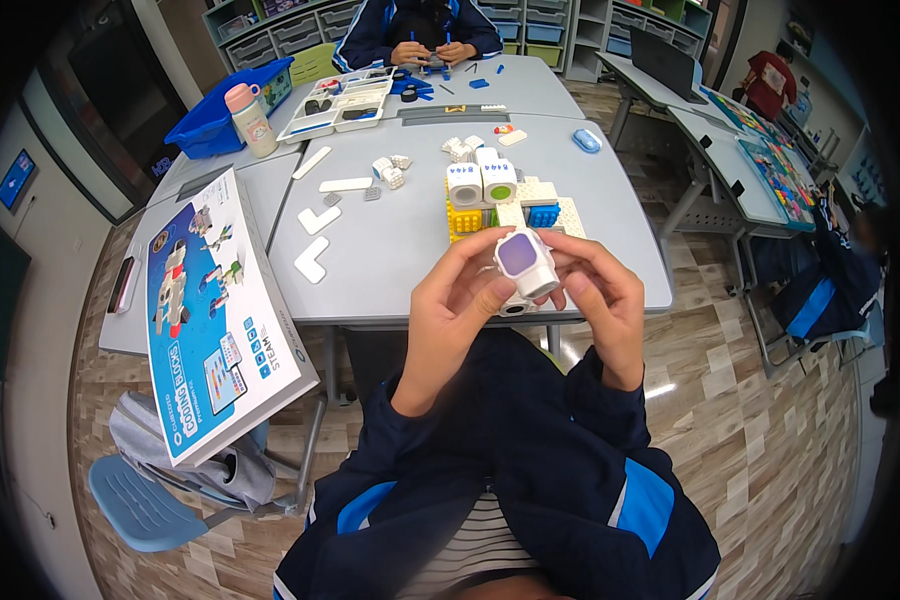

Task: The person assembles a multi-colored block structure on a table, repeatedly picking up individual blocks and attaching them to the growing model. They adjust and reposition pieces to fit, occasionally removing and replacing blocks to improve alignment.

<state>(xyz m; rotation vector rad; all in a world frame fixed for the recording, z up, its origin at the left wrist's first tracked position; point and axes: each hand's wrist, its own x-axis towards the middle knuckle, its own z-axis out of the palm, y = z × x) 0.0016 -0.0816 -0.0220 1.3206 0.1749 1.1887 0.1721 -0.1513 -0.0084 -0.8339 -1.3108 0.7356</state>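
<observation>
Hands (530, 300) hold purple-faced cube (525, 262)

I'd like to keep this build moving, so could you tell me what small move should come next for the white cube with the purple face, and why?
Probably carry the white cube forward toward the block assembly on the grey table. Both hands, left and right, hold it above the table's near edge, apart from the assembly, where similar white cubes already sit on top.

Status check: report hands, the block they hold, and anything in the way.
Left hand and right hand both grip white cube block with purple face. Held above grey table edge. Nothing between hands and block.
</observation>
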